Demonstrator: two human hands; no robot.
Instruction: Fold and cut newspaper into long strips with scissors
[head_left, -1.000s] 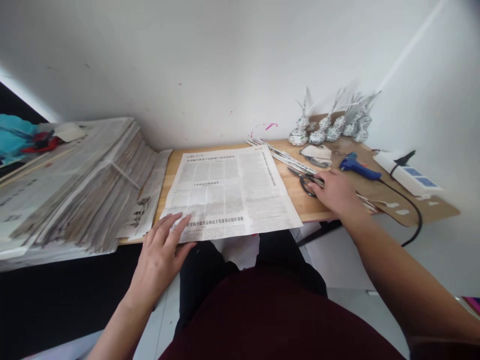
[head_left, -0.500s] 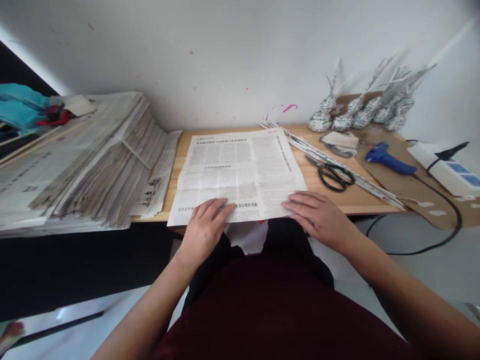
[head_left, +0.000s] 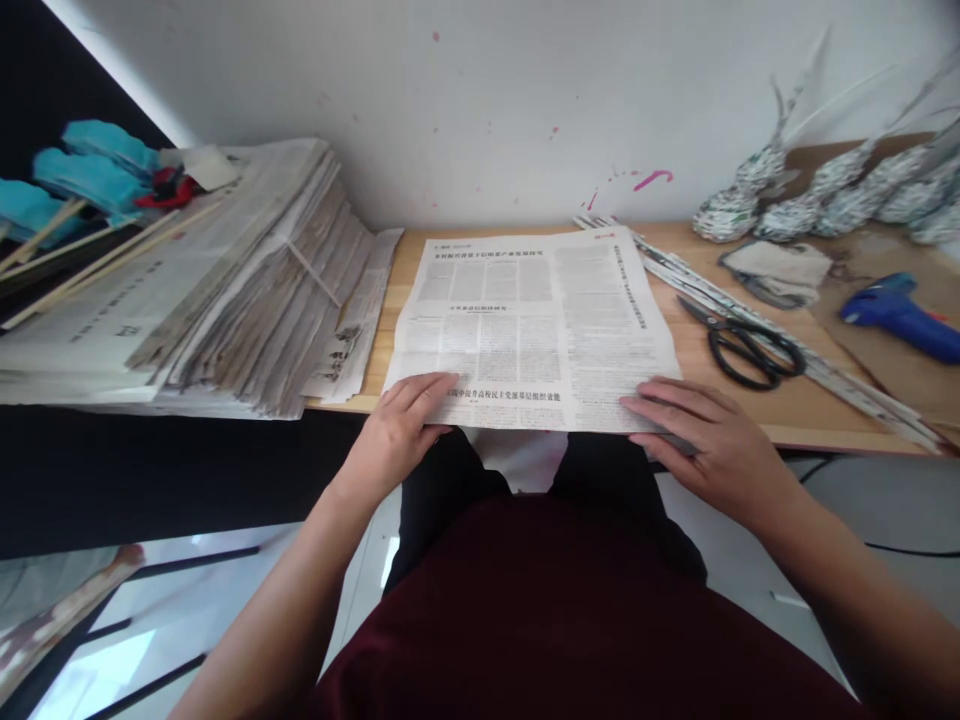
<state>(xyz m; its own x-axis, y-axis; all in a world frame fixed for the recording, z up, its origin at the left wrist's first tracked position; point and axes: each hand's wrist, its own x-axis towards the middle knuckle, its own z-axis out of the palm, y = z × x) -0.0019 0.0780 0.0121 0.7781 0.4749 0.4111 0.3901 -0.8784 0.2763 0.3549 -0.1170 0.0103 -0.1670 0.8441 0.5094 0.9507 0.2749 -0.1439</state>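
A printed newspaper sheet point(head_left: 510, 320) lies flat on the wooden table, its near edge reaching the table's front. At the near left corner, my left hand point(head_left: 394, 430) pinches that edge, fingers on top and thumb below. My right hand point(head_left: 697, 430) grips the near right corner in the same way, its fingers across the print. Black-handled scissors point(head_left: 742, 345) rest to the right of the sheet, apart from my right hand. Thin rolled-paper sticks point(head_left: 847, 385) run diagonally beside and behind the scissors.
A tall stack of newspapers point(head_left: 247, 280) stands on the left, with wooden sticks point(head_left: 120, 260) and blue wrapped items point(head_left: 97, 165) on top. At right are a blue glue gun point(head_left: 904, 315), a folded cloth point(head_left: 776, 270) and several gourd-shaped woven paper pieces point(head_left: 795, 215). A wall point(head_left: 510, 110) rises behind the table.
My hands have spread to the sheet's near corners, and both thumbs have gone below its front edge. The view has turned, shifting everything on the table rightward in the picture.
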